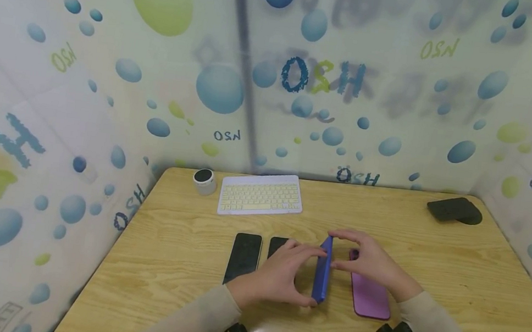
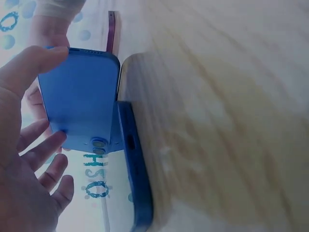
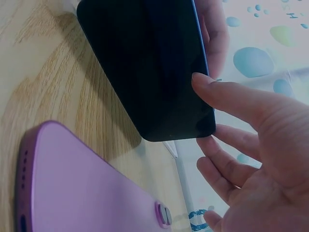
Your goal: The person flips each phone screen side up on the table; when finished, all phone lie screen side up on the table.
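Both hands hold a blue smartphone (image 1: pixel 322 275) on its long edge over the wooden table. My left hand (image 1: pixel 277 279) grips it with the thumb at the near end and fingertips at the back, where two camera lenses (image 2: pixel 99 146) show. At the far end, my right hand (image 1: pixel 378 264) pinches it, thumb against the black screen (image 3: pixel 149 67). A purple phone (image 1: pixel 371 301) lies back up under the right hand. Left of the left hand lies a phone (image 1: pixel 243 257) with its dark screen up. Another dark-screened phone (image 1: pixel 277 245) is mostly hidden behind the left hand.
A white keyboard (image 1: pixel 261 194) lies at the back of the table (image 1: pixel 156 285), with a small white cylinder with a dark top (image 1: pixel 205 182) to its left. Flat black objects (image 1: pixel 454 209) overlap at the back right corner. Bubble-printed curtains (image 1: pixel 302 115) enclose the table.
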`<action>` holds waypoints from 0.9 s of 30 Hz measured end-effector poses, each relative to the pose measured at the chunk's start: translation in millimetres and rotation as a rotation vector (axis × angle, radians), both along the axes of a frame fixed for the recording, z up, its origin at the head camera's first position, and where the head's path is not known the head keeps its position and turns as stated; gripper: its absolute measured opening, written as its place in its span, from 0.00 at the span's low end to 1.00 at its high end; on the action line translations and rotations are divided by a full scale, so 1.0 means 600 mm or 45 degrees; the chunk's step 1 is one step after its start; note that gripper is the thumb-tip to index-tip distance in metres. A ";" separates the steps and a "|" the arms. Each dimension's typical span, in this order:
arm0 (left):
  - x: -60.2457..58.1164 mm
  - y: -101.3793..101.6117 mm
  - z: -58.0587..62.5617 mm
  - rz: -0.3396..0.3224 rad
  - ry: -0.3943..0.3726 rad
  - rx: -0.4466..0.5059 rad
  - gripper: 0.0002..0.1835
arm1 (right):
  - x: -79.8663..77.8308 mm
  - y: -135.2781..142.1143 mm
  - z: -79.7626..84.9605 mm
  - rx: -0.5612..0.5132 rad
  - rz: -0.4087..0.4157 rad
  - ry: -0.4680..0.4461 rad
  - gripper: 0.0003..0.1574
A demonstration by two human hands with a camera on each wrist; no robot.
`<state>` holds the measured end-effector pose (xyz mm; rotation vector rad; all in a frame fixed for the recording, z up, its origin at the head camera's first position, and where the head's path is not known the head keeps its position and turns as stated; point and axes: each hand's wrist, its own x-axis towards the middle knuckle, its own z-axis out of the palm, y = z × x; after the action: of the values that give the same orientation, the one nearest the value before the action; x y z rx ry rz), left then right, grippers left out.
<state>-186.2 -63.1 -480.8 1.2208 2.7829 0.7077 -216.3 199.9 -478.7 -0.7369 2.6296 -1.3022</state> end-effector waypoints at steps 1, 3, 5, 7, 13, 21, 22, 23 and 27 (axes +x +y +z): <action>-0.001 -0.002 0.001 -0.004 -0.003 0.009 0.53 | -0.001 -0.001 -0.002 0.006 -0.002 0.006 0.45; -0.002 -0.005 0.001 -0.010 -0.004 0.015 0.52 | -0.002 -0.004 -0.004 0.002 -0.009 -0.003 0.45; -0.003 -0.009 0.001 -0.018 -0.001 0.024 0.52 | -0.002 -0.007 -0.006 0.002 -0.019 -0.007 0.44; -0.004 -0.012 0.002 -0.030 0.014 0.026 0.51 | -0.003 -0.011 -0.006 -0.015 -0.030 -0.026 0.45; -0.006 -0.025 0.011 -0.046 0.050 0.020 0.50 | -0.007 -0.024 -0.009 -0.038 -0.041 0.026 0.44; -0.006 -0.034 0.010 -0.041 0.045 0.038 0.49 | -0.012 -0.028 -0.014 -0.035 -0.056 -0.002 0.46; -0.006 -0.034 0.010 -0.039 0.040 0.040 0.49 | -0.012 -0.027 -0.015 -0.026 -0.048 -0.013 0.45; -0.006 -0.035 0.010 -0.035 0.035 0.042 0.49 | -0.012 -0.026 -0.017 -0.014 -0.037 -0.019 0.43; -0.004 -0.038 0.010 -0.025 0.020 0.048 0.49 | -0.016 -0.023 -0.026 0.042 0.015 -0.017 0.41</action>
<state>-188.7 -86.2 -475.1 1.2633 2.7786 0.7565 -225.8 186.0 -494.2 -0.7352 2.6257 -1.2535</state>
